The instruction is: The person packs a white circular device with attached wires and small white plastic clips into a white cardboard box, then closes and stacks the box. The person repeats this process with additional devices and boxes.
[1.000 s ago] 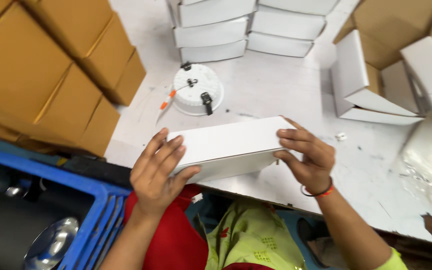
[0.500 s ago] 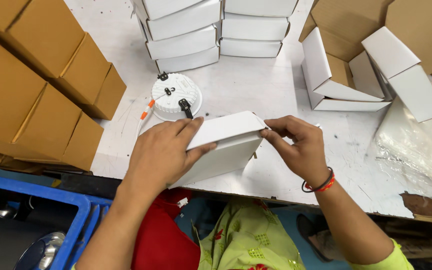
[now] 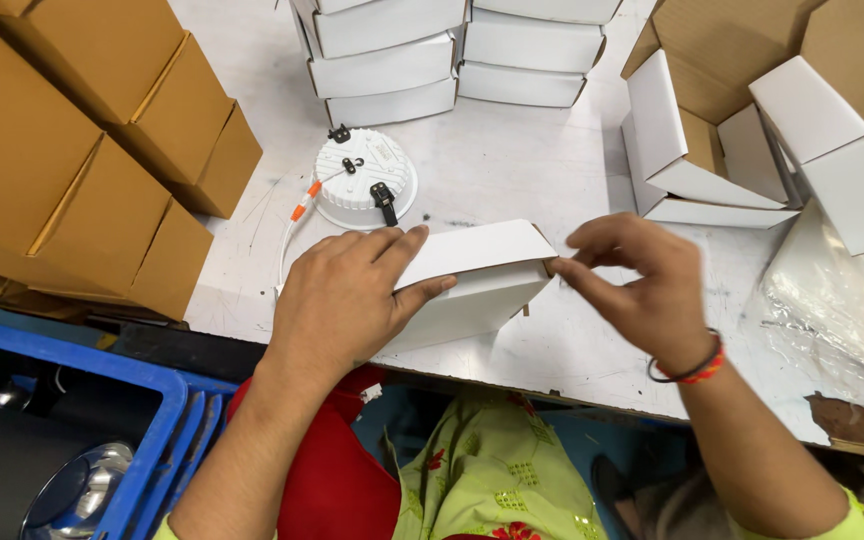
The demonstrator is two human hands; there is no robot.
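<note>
While our left hand (image 3: 344, 298) lies flat on the white box (image 3: 472, 280) and grips its near side, our right hand (image 3: 642, 290) pinches the box's corner flap at 3 o'clock. The box rests on the table (image 3: 512, 170); a round white lamp (image 3: 364, 178) sits at 11 o'clock from it.

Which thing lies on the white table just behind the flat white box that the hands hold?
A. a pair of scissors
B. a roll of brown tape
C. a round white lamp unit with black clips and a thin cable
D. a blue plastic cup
C: a round white lamp unit with black clips and a thin cable lies on the table just beyond the white box, which the left hand presses down.
</note>
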